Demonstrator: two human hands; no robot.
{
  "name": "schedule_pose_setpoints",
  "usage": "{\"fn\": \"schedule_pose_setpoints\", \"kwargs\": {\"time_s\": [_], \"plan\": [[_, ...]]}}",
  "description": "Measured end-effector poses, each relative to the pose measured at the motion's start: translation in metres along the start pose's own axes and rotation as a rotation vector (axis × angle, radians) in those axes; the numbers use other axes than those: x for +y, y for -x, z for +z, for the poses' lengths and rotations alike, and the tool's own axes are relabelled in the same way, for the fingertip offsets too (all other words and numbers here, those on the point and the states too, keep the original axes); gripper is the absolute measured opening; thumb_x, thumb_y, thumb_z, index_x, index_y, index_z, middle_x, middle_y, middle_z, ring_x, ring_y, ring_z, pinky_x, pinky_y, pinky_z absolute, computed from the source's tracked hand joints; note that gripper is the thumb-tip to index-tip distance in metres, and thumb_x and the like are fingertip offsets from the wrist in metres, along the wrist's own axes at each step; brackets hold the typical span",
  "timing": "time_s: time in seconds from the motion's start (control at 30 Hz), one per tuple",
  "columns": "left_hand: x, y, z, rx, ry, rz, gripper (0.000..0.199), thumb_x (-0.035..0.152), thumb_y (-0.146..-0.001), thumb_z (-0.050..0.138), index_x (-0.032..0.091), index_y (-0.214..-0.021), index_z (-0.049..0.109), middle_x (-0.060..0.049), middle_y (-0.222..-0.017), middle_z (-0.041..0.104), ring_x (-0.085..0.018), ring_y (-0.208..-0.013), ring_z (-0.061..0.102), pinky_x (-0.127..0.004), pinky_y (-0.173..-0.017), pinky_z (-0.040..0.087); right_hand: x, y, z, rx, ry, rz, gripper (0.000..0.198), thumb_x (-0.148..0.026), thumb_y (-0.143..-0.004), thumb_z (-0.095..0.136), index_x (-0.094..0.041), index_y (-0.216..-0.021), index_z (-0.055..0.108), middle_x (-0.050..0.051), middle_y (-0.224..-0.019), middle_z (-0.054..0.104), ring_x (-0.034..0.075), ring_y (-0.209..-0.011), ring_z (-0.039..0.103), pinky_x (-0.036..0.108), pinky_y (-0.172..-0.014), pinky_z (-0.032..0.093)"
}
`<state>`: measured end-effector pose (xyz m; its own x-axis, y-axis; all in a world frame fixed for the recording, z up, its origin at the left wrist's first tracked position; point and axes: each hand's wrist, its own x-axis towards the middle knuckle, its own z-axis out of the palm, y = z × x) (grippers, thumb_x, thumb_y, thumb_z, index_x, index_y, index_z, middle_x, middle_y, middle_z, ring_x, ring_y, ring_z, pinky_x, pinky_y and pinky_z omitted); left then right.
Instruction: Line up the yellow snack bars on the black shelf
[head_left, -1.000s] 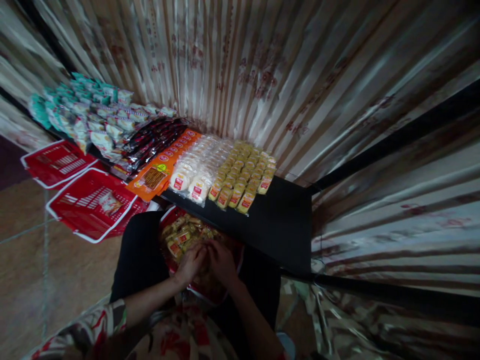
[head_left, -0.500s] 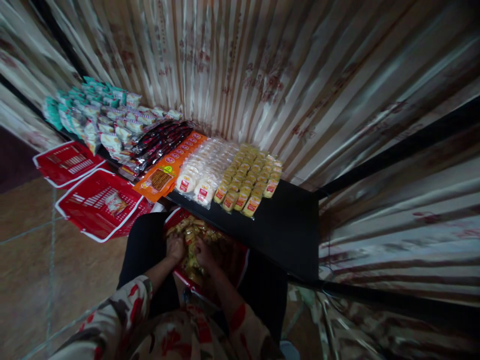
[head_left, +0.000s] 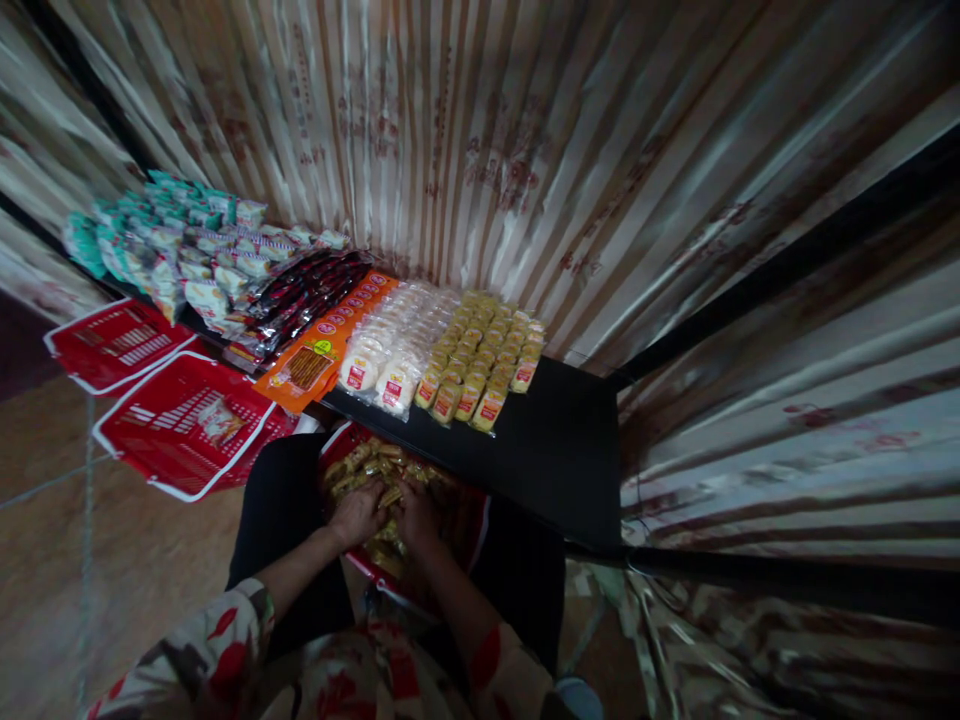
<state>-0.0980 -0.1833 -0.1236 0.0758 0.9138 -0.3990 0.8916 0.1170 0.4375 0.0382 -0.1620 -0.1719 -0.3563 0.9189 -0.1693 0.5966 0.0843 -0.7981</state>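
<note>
Left hand (head_left: pixel 362 512) and right hand (head_left: pixel 415 514), side by side within a red plastic basket (head_left: pixel 480 530) between dark-trousered legs (head_left: pixel 281 505). Fingers of both are curled among yellow-wrapped snack packets (head_left: pixel 361 462) — whether either grips one cannot be told. These packets lie loose around and just beyond the fingertips. Beyond the hands, a black shelf (head_left: pixel 559 455) bears, from ahead of the right hand leftward, upright rows of matching yellow packets (head_left: pixel 480 365), clear-wrapped white round crackers (head_left: pixel 396 385), an orange pouch (head_left: pixel 307 365) and dark glossy packets (head_left: pixel 300 305). Left of the left hand — well apart — stand two red handled baskets (head_left: pixel 187 378), the nearer holding one white packet (head_left: pixel 219 422). Farthest from both hands hangs a floral-striped curtain (head_left: pixel 450 150).
</note>
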Motion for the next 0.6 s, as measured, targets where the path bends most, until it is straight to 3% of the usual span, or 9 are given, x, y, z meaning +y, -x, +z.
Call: {"fn": "schedule_pose_setpoints", "kwargs": {"time_s": [0.2,0.4,0.6], "plan": [[0.022,0.003,-0.035,0.01,0.064,0.145,0.034,0.024,-0.077,0.048,0.018,-0.108,0.061,-0.007,-0.113,0.064,-0.021,-0.108,0.057,-0.029,-0.096,0.04,-0.013,0.015,-0.046,0.002,0.281,-0.069,0.03,-0.02,-0.075,0.058,-0.023,-0.105,0.065,0.008,-0.124,0.056,0.028,-0.118,0.047,0.041,-0.101,0.035],[0.063,-0.004,-0.065,0.052,0.228,0.238,0.036,0.031,-0.078,0.05,0.019,-0.111,0.061,-0.005,-0.111,0.065,-0.02,-0.104,0.059,-0.028,-0.092,0.043,-0.02,0.033,-0.089,0.028,-0.032,-0.037,0.035,-0.031,-0.084,0.05,-0.021,-0.116,0.059,0.008,-0.113,0.065,0.022,-0.104,0.06,0.036,-0.093,0.045],[0.104,-0.015,-0.082,0.031,0.38,0.336,0.039,0.043,-0.08,0.051,0.019,-0.107,0.062,-0.003,-0.096,0.068,-0.017,-0.079,0.061,-0.026,-0.074,0.046,-0.031,0.049,-0.135,0.14,-0.172,0.0,0.032,-0.036,-0.08,0.055,-0.023,-0.109,0.063,0.005,-0.103,0.069,0.022,-0.093,0.065,0.036,-0.085,0.05]]}}
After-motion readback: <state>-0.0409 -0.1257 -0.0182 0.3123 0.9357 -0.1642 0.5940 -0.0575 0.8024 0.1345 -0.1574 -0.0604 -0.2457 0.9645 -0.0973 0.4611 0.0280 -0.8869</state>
